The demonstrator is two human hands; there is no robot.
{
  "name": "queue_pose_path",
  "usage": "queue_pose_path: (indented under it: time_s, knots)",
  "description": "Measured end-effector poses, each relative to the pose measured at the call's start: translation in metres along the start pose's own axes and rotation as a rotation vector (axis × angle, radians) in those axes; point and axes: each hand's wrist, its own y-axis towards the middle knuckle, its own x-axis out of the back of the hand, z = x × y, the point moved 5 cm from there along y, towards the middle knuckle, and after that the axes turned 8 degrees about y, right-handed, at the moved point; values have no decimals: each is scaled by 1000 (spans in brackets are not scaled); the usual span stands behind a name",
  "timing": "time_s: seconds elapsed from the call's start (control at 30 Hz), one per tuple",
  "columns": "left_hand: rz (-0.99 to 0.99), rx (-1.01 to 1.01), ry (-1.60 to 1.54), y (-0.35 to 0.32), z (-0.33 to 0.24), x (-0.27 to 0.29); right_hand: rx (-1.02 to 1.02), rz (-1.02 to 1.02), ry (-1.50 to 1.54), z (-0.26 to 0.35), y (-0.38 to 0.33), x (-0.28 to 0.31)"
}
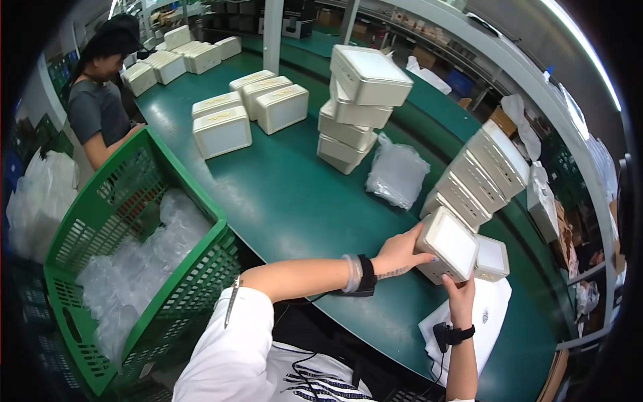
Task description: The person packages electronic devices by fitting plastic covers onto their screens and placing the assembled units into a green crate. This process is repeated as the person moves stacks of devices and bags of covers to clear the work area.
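Note:
A cream plastic box-shaped unit (450,242) with a pale front panel is tilted up between my two hands at the right part of the table. My left hand (403,254) grips its left side, the thumb laid over the front edge. From below, my right hand (461,295) holds its lower right corner. Right behind it leans a stack of similar units (469,191), and another unit (492,258) lies beside it on the right. A white sheet or bag (492,301) with a small printed mark lies under my right forearm.
On the green table (288,201) stand another tall stack of units (362,100), folded clear plastic bags (398,171) and several upright units (224,130). A green crate (177,295) of clear plastic bags is at my left. Beyond it, a person (100,94) stands by more units.

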Motion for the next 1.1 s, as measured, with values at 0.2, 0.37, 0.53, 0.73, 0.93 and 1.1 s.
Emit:
queue_pose_path:
  time_s: [0.2, 0.37, 0.53, 0.73, 0.93, 1.1]
  knots:
    - [69, -136, 476, -8, 14, 39, -55, 66, 33, -8, 3, -4]
    - [-365, 16, 1152, -37, -16, 260, 195, -233, -332, 35, -49, 23]
    - [-446, 678, 1529, -95, 84, 437, 476, -228, -515, 103, -67, -24]
    - [-387, 756, 1445, -95, 81, 445, 432, 205, -594, 133, -80, -86]
    - [-101, 105, 720, -99, 0, 346, 204, 507, -325, 104, -80, -121]
    - [316, -116, 410, -129, -65, 229, 169, 398, 116, 111, -90, -188]
